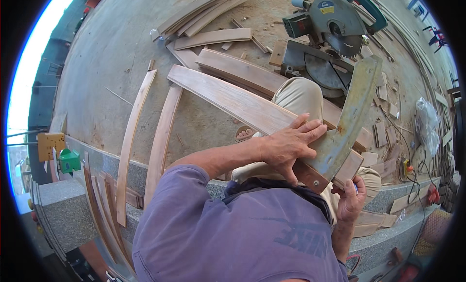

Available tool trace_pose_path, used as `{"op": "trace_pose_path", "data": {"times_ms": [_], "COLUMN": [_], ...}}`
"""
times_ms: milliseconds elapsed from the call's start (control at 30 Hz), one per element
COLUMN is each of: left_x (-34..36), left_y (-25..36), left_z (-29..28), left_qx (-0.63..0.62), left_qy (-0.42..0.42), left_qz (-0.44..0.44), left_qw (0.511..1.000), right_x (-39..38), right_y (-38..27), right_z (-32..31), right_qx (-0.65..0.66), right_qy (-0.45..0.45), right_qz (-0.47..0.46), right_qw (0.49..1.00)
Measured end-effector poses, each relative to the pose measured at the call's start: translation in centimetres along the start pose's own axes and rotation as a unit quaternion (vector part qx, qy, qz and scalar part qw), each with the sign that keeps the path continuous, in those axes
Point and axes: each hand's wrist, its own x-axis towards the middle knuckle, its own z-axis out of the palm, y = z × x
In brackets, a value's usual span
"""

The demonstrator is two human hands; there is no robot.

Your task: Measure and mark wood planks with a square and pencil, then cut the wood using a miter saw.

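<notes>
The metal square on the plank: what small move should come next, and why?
Probably draw the small blue item, perhaps a pen, along the edge of the metal square. The square lies across the plank near one end, the left hand is spread over the plank there, and the right hand holds the item close by.

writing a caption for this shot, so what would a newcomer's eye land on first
Probably the miter saw standing at the upper right, with part of its toothed blade showing. Next, right of centre, comes the large worn metal square lying across a long wooden plank, with the left hand spread where they cross.
</notes>
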Motion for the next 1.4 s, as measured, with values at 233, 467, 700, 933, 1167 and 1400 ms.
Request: {"op": "trace_pose_path", "data": {"times_ms": [233,467,700,933,1167,1400], "left_x": [-0.1,0.0,0.4,1.2,1.1,1.2], "left_y": [-0.2,0.0,-0.3,0.2,0.2,-0.1], "left_z": [0.3,0.1,0.4,0.1,0.5,0.8], "left_qx": [-0.005,-0.016,-0.001,0.015,0.021,0.026], "left_qy": [0.007,0.009,-0.022,-0.037,-0.028,-0.027], "left_qz": [0.016,0.016,-0.003,-0.023,-0.026,-0.024], "left_qw": [1.000,1.000,1.000,0.999,0.999,0.999], "right_x": [0.2,0.2,0.3,0.3,0.3,0.1], "right_y": [0.4,0.0,0.2,0.0,-0.1,0.0], "right_z": [-0.6,0.5,-0.7,-1.2,-1.1,-1.4], "right_qx": [-0.014,0.001,0.046,0.048,0.042,0.040], "right_qy": [-0.007,0.007,0.025,0.022,0.029,0.032], "right_qz": [-0.005,-0.005,0.033,0.024,0.034,0.040], "right_qw": [1.000,1.000,0.998,0.998,0.998,0.998]}}
